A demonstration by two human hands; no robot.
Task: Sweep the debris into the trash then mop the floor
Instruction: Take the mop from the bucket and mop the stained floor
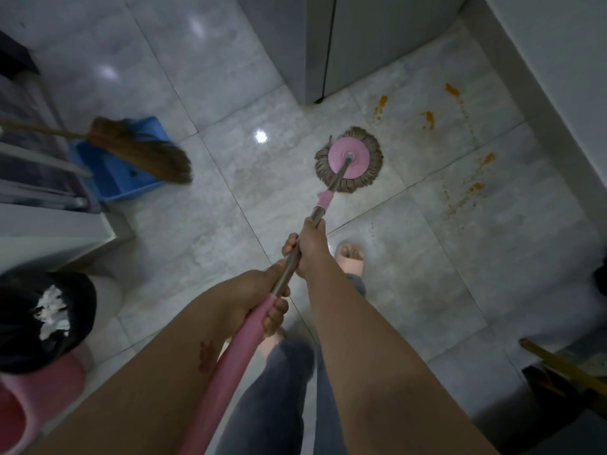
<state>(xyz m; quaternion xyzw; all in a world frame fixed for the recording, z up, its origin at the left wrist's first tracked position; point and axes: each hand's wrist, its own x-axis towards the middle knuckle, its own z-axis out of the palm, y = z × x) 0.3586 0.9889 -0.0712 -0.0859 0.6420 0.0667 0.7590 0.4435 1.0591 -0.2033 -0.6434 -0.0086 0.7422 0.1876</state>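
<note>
A round mop head (349,165) with a pink disc and tan strands rests flat on the grey tiled floor (230,208). Its metal and pink handle (289,274) runs back to me. My right hand (310,247) grips the metal shaft further down. My left hand (262,297) holds it where the pink grip begins. Orange stains (428,119) are smeared on the tiles to the right of the mop head, with more orange smears (476,187) nearer the right wall.
A straw broom (144,152) lies over a blue dustpan (118,172) at the left. A bin with a black bag (42,320) holds white scraps at the lower left, next to a pink object (36,399). A grey cabinet (361,44) stands ahead. My slippered foot (351,257) is on the floor.
</note>
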